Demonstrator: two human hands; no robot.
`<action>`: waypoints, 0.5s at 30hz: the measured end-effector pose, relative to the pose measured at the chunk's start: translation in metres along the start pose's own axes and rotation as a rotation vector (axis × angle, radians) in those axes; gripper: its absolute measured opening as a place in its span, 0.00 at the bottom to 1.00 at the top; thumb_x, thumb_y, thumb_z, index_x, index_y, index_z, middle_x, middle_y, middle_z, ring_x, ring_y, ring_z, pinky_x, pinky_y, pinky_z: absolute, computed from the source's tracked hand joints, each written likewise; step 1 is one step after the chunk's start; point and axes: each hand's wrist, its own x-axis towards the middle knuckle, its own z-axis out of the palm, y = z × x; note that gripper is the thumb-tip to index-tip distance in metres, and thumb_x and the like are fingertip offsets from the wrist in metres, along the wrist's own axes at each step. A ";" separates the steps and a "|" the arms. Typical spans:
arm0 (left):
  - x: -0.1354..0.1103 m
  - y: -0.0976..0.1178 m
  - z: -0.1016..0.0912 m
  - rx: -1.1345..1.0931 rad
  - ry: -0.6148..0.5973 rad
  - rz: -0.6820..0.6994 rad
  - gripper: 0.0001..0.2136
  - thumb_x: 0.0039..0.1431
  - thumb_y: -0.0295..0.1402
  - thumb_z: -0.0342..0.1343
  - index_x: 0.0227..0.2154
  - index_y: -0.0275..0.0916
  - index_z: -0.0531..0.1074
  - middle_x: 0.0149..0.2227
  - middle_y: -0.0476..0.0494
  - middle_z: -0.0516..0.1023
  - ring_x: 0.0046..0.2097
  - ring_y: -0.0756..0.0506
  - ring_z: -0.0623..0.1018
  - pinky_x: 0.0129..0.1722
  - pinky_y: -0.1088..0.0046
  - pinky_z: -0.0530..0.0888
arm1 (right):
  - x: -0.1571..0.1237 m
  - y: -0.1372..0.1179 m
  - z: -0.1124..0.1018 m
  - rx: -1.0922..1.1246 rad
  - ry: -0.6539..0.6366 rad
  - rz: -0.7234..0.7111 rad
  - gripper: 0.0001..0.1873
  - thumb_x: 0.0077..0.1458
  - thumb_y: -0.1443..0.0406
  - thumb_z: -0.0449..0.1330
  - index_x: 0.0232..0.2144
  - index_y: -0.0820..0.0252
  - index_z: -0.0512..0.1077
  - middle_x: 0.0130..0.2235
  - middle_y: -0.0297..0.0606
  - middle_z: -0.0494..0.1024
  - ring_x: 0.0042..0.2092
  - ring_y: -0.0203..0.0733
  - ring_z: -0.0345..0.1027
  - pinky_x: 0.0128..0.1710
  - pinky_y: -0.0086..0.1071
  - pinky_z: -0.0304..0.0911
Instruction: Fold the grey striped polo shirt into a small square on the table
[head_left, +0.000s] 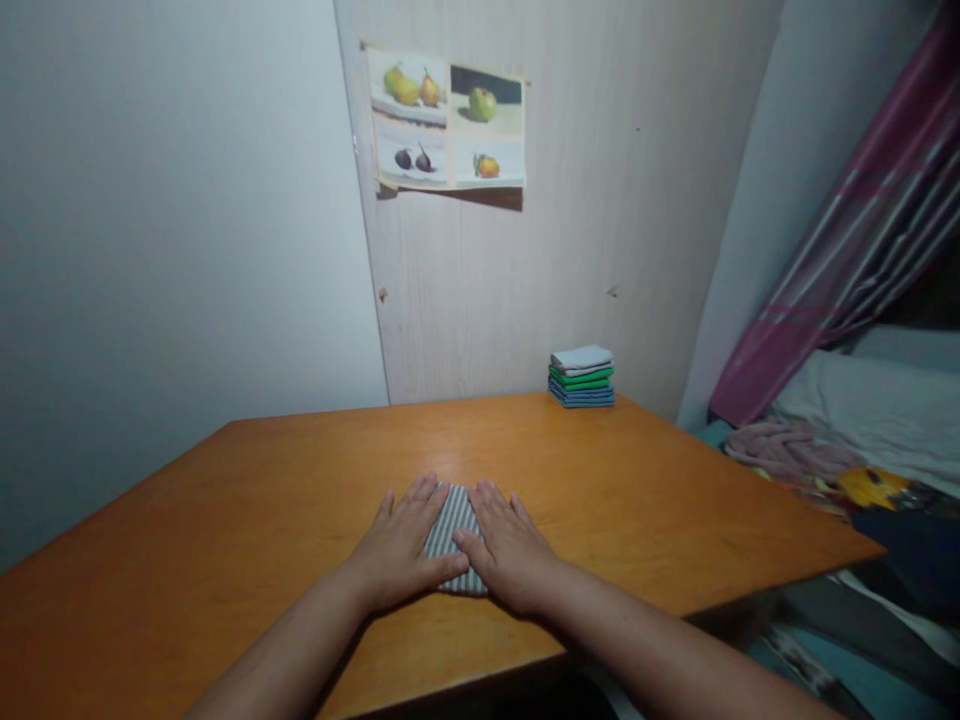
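Observation:
A grey-and-white striped folded cloth (454, 522) lies flat on the wooden table (300, 480), near its front edge. My left hand (405, 550) rests palm down over the cloth's left side, fingers stretched forward. Over the right side lies my right hand (514, 550), also flat with fingers extended. The two thumbs point inward and come close together across the cloth's lower middle. Both hands cover the cloth's side edges, so only its middle strip and part of its front edge show.
At the table's far right corner stands a stack of folded cloths (582, 378) in pale grey, green and blue. Behind the table is a wall with a fruit picture sheet (448, 120). A pink curtain (847, 220) and heaped bedding (877, 410) are on the right.

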 end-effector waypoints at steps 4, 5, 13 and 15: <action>-0.002 -0.003 0.002 -0.066 0.068 -0.066 0.43 0.62 0.64 0.37 0.71 0.40 0.47 0.73 0.38 0.43 0.73 0.36 0.44 0.69 0.43 0.46 | 0.002 0.004 -0.005 0.057 0.009 0.002 0.43 0.67 0.44 0.42 0.71 0.69 0.49 0.72 0.52 0.44 0.73 0.52 0.33 0.71 0.52 0.32; -0.004 -0.006 0.001 -0.097 0.093 -0.095 0.42 0.63 0.62 0.36 0.71 0.39 0.48 0.73 0.38 0.45 0.73 0.36 0.45 0.69 0.45 0.48 | 0.002 0.007 -0.007 0.084 0.026 0.006 0.44 0.67 0.43 0.42 0.71 0.70 0.50 0.72 0.53 0.45 0.73 0.52 0.34 0.71 0.51 0.34; -0.039 -0.057 -0.015 -0.357 0.365 -0.257 0.33 0.66 0.55 0.38 0.61 0.35 0.68 0.65 0.35 0.68 0.66 0.40 0.68 0.67 0.61 0.61 | -0.019 0.036 -0.033 0.372 0.339 0.022 0.34 0.66 0.45 0.46 0.59 0.63 0.69 0.62 0.52 0.70 0.64 0.51 0.62 0.65 0.45 0.54; -0.044 -0.062 -0.016 -0.363 0.381 -0.257 0.30 0.66 0.53 0.41 0.58 0.36 0.71 0.62 0.34 0.72 0.63 0.38 0.71 0.65 0.59 0.64 | -0.027 0.039 -0.034 0.437 0.356 0.007 0.29 0.66 0.46 0.47 0.53 0.60 0.74 0.57 0.49 0.75 0.60 0.51 0.66 0.62 0.44 0.59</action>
